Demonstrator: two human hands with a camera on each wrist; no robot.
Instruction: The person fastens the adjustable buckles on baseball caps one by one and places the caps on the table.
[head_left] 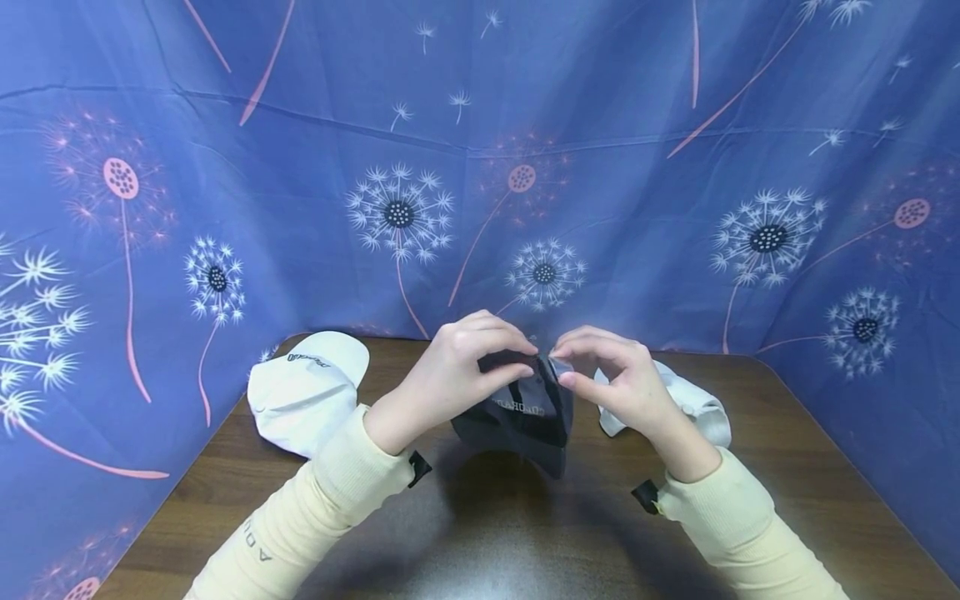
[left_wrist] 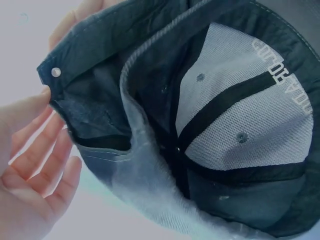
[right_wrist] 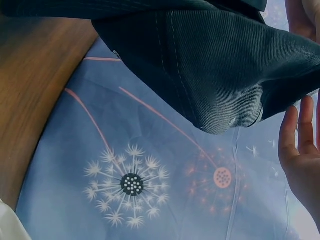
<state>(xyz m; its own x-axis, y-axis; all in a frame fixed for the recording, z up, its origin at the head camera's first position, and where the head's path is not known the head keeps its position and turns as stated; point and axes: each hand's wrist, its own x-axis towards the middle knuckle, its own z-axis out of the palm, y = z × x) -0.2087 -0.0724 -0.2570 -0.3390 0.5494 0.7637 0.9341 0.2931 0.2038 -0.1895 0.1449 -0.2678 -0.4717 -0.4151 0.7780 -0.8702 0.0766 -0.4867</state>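
Observation:
A dark cap [head_left: 510, 425] is held up by both hands over the middle of the table, its brim low and pale lettering on its front. My left hand [head_left: 468, 358] pinches the cap's edge between thumb and fingers. In the left wrist view, the left thumb lies beside a small round metal snap [left_wrist: 56, 72], and the cap's inside shows dark seam tape and light mesh-like panels. Across from it, my right hand [head_left: 618, 371] pinches the cap's opposite upper edge. The right wrist view shows the cap's stitched outer cloth [right_wrist: 215, 70], with right fingertips [right_wrist: 291, 122] at its edge.
A white cap [head_left: 300, 408] with dark lettering lies at the table's left. Another white cap [head_left: 693, 396] lies behind the right hand, partly hidden by it. Blue dandelion-print cloth [head_left: 465, 233] hangs round the back and sides of the brown wooden table [head_left: 480, 550].

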